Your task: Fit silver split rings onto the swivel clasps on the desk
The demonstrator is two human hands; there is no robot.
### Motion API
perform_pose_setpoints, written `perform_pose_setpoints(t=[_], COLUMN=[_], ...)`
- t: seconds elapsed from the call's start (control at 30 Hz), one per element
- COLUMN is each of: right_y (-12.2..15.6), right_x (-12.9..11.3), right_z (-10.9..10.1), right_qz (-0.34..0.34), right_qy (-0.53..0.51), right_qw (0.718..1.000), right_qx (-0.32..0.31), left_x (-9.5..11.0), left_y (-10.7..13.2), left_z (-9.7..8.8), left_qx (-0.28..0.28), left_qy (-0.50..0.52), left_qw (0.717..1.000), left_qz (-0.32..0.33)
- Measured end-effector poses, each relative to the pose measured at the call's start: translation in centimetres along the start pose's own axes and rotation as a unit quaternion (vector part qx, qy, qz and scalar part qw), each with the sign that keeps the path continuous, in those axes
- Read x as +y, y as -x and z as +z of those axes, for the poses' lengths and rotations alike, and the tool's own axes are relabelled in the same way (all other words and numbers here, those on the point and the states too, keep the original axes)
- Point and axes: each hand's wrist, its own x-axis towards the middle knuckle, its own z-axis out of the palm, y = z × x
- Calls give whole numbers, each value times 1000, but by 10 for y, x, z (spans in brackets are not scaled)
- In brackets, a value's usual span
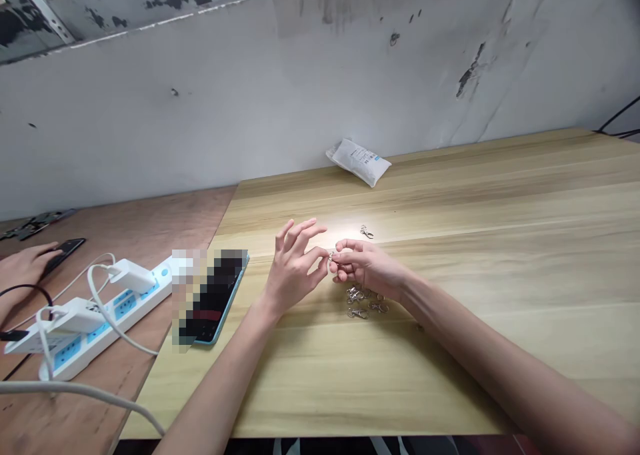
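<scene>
The left hand (293, 268) and right hand (367, 268) both grip a small metal clasp (331, 257) at the fingertips (further swivel clasps (361, 303) lie heaped just beside, on the worktop (500, 208)).

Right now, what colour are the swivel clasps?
Swivel clasps look silver, best in the head view.

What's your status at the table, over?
Right hand pinching small metal clasp; left hand right beside it. More clasps below hands. Phone off left.

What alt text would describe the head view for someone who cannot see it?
The person's left hand and right hand pinch a small metal clasp above a pile of similar clasps on a pale wooden table. A phone lies to their left.
</scene>
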Motion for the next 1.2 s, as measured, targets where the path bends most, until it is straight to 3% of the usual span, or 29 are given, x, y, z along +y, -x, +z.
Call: perform_pose_setpoints(t=[0.17,0.33,0.47,0.53,0.63,0.7,0.8,0.9,1.2], right_y=[0,-4,-6,-6,-6,-7,-8,-7,-3], right_x=[1,0,1,5,13,18,20,19,10], right_z=[1,-1,-6,-6,-4,-2,0,2,-4], right_qz=[4,-21,-110,-175,-256,-281,-295,-296,-268], right_qy=[-54,-50,64,228,491,593,661,691,722], right_qw=[998,996,976,940,819,741,667,635,631], right_qx=[18,77,177,185,151,146,174,178,90], left_x=[0,-6,-11,-11,-8,-5,-2,-4,-14], left_y=[-1,1,3,3,2,1,1,2,4], left_z=[0,1,2,1,0,0,-1,1,1], left_qx=[-4,14,18,11,-7,-20,-23,-14,-6], left_qy=[1,-7,17,38,75,93,94,71,11], left_qw=[1000,1000,997,993,988,987,987,991,998], left_qz=[-3,-15,-80,-114,-131,-129,-125,-110,-61])
